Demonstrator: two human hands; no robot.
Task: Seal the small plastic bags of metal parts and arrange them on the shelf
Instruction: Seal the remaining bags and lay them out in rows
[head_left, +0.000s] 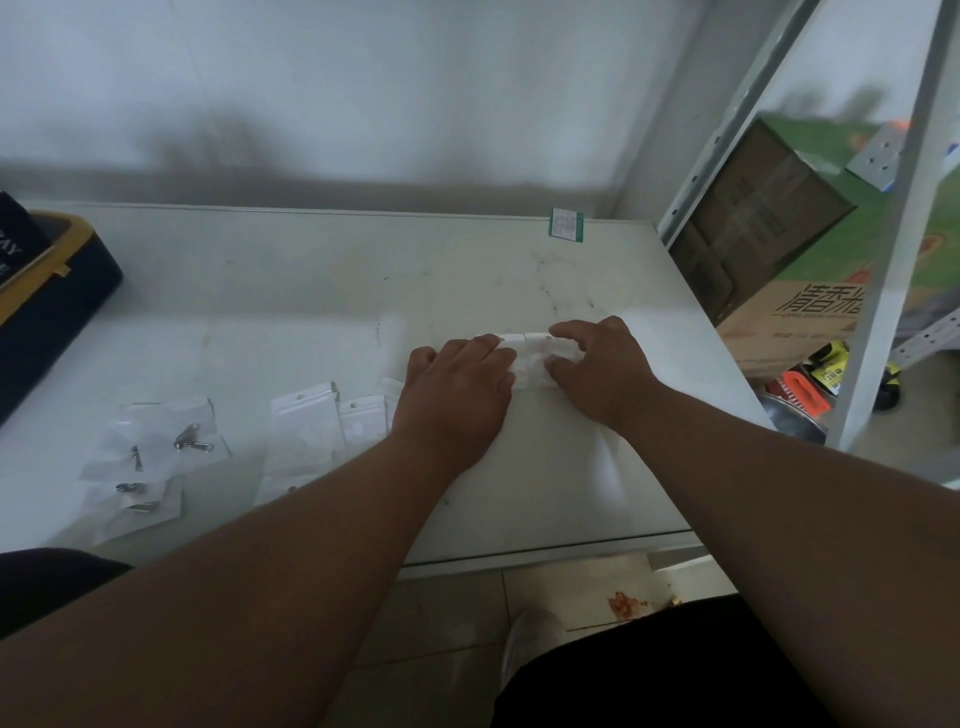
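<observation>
My right hand (597, 364) pinches the bag's (530, 361) right end, thumb under, fingers curled over its top strip; my left hand (457, 387) lies flat, pressing its left end. The bag runs crosswise between them, near the desk's (311, 270) right edge. The other bags (332, 421) lie left, nearer my left hand.

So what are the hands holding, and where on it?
Both hands are on one small plastic bag lying on the table: left hand on its left end, right hand pinching its right end.
</observation>
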